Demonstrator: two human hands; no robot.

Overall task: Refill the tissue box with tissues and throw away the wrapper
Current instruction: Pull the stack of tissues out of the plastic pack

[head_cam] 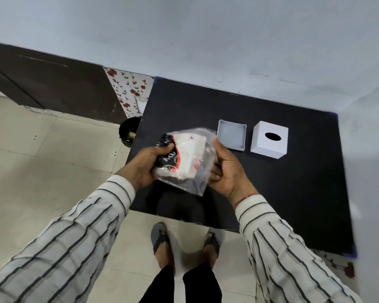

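Two hands grip one tissue pack (189, 157) above the desk's (293, 193) near-left edge: left hand (149, 164) clamped on its printed end, right hand (224, 169) pinching the clear wrapper (197, 184). Tray (231, 137) at 1 o'clock of the pack; box (269, 139) just right. Bin (129, 132) on floor at 10 o'clock.

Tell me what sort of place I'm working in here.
Probably a room in a home: pale tiled floor, red-flowered floral wallpaper strip against a plain wall, and a small black bin beside the black table.
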